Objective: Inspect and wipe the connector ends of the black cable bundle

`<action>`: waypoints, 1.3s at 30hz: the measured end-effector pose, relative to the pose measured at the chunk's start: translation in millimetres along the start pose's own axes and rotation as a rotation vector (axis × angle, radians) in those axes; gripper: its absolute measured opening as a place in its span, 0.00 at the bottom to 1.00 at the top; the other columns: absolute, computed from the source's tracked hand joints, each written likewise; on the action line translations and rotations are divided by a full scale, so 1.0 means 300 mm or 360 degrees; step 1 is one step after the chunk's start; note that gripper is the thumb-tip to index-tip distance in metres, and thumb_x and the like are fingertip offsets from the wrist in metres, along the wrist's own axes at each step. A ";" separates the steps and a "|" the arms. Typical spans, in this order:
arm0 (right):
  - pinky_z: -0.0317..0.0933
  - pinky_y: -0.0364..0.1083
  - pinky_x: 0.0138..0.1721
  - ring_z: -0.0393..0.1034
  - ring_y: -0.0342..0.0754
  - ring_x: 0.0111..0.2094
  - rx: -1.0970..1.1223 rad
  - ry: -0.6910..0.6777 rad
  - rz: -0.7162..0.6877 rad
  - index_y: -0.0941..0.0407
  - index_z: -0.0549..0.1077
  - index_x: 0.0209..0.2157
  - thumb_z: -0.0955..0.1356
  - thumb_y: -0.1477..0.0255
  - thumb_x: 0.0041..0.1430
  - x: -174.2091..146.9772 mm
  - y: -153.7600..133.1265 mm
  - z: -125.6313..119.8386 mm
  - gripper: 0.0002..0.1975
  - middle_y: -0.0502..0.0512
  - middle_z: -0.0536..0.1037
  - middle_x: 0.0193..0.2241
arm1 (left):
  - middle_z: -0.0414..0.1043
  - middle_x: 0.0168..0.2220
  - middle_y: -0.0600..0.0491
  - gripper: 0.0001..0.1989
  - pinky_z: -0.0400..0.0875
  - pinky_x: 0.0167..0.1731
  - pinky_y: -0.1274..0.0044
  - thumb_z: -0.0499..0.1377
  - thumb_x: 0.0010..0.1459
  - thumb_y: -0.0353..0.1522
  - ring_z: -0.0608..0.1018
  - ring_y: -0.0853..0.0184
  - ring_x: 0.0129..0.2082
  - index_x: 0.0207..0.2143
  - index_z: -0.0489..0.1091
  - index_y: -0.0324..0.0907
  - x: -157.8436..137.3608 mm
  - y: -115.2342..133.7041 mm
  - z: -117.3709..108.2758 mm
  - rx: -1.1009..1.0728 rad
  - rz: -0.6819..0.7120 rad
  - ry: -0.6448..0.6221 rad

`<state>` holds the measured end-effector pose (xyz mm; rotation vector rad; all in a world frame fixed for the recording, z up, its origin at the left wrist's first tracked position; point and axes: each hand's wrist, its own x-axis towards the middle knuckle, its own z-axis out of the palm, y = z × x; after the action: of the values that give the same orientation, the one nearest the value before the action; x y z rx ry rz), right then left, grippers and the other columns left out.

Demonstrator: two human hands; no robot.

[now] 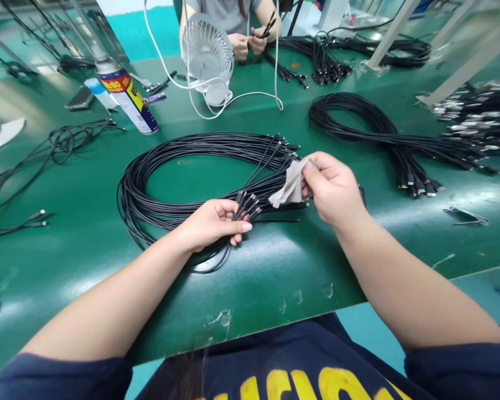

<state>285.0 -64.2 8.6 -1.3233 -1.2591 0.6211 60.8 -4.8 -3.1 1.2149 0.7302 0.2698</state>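
Note:
Several black cable connectors (249,206) stick up from my left hand (214,224), whose fingers are closed around the cable ends. My right hand (331,186) pinches a crumpled light grey cloth (290,186), which hangs to the left of its fingers. The cloth is a short way right of the connectors, apart from them. Behind both hands lies a large coil of black cables (137,183), its loose ends pointing right beneath the cloth. Part of the coil is hidden by my left hand.
A spray can (129,100) stands at the back left, near a small white fan (208,50) with a looping white cord. More black cable bundles (358,114) lie to the right. A metal tweezers-like tool (466,216) is at the right. Across the table, a person's hands (248,44) hold cable ends.

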 end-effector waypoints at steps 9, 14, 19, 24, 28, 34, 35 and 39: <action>0.55 0.40 0.19 0.60 0.39 0.19 0.0442 -0.0117 0.0397 0.55 0.66 0.26 0.69 0.65 0.59 0.021 0.019 -0.035 0.12 0.47 0.67 0.19 | 0.71 0.19 0.57 0.14 0.69 0.18 0.84 0.71 0.45 0.33 0.72 0.76 0.16 0.27 0.70 0.35 -0.003 0.004 0.002 -0.0020 0.0036 -0.0012; 0.65 0.41 0.24 0.69 0.41 0.24 0.0235 -0.0746 0.0340 0.57 0.72 0.32 0.70 0.64 0.58 -0.042 0.024 0.031 0.10 0.51 0.75 0.26 | 0.69 0.18 0.58 0.11 0.66 0.16 0.85 0.70 0.47 0.32 0.69 0.78 0.15 0.27 0.71 0.35 -0.007 0.013 0.007 0.0003 0.0059 -0.0040; 0.66 0.40 0.22 0.70 0.42 0.25 0.0204 -0.0869 0.0371 0.57 0.71 0.33 0.66 0.65 0.61 -0.077 0.008 0.089 0.09 0.51 0.75 0.24 | 0.73 0.22 0.56 0.10 0.64 0.15 0.85 0.68 0.48 0.31 0.68 0.78 0.16 0.29 0.73 0.35 -0.010 0.015 0.016 0.0054 0.0091 -0.0069; 0.61 0.40 0.22 0.67 0.41 0.21 -0.0011 -0.0873 0.0172 0.56 0.67 0.28 0.65 0.70 0.60 -0.076 -0.003 0.089 0.07 0.48 0.73 0.20 | 0.72 0.22 0.56 0.10 0.64 0.14 0.84 0.69 0.48 0.31 0.68 0.78 0.16 0.29 0.73 0.34 -0.012 0.014 0.027 0.0128 0.0059 0.0002; 0.59 0.42 0.29 0.65 0.42 0.26 -0.0403 -0.0704 -0.0479 0.56 0.67 0.26 0.63 0.75 0.61 -0.076 0.005 0.085 0.08 0.50 0.72 0.22 | 0.68 0.19 0.59 0.11 0.64 0.14 0.84 0.70 0.46 0.32 0.68 0.77 0.15 0.28 0.72 0.35 -0.013 0.013 0.026 0.0134 0.0038 0.0022; 0.58 0.44 0.31 0.64 0.45 0.28 -0.0690 -0.0703 -0.0683 0.55 0.65 0.28 0.60 0.75 0.63 -0.084 0.015 0.087 0.09 0.53 0.71 0.25 | 0.67 0.18 0.59 0.13 0.64 0.14 0.84 0.71 0.44 0.32 0.68 0.77 0.16 0.28 0.71 0.36 -0.011 0.014 0.026 0.0154 0.0027 0.0022; 0.57 0.45 0.31 0.64 0.45 0.28 -0.0730 -0.0704 -0.0677 0.55 0.64 0.28 0.59 0.75 0.63 -0.086 0.014 0.088 0.09 0.53 0.71 0.25 | 0.67 0.18 0.59 0.13 0.64 0.14 0.84 0.71 0.44 0.32 0.68 0.77 0.16 0.28 0.71 0.36 -0.011 0.015 0.026 0.0159 0.0027 0.0023; 0.57 0.45 0.30 0.63 0.46 0.27 -0.0794 -0.0668 -0.0676 0.54 0.63 0.27 0.59 0.74 0.62 -0.083 0.005 0.083 0.09 0.53 0.70 0.25 | 0.67 0.18 0.59 0.14 0.64 0.14 0.84 0.71 0.44 0.33 0.68 0.77 0.15 0.28 0.71 0.35 -0.012 0.015 0.027 0.0163 0.0027 0.0018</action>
<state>255.8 -77.5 -5.9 -1.2912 -2.0713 0.2921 64.2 -11.2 3.6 1.3183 0.7511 0.2557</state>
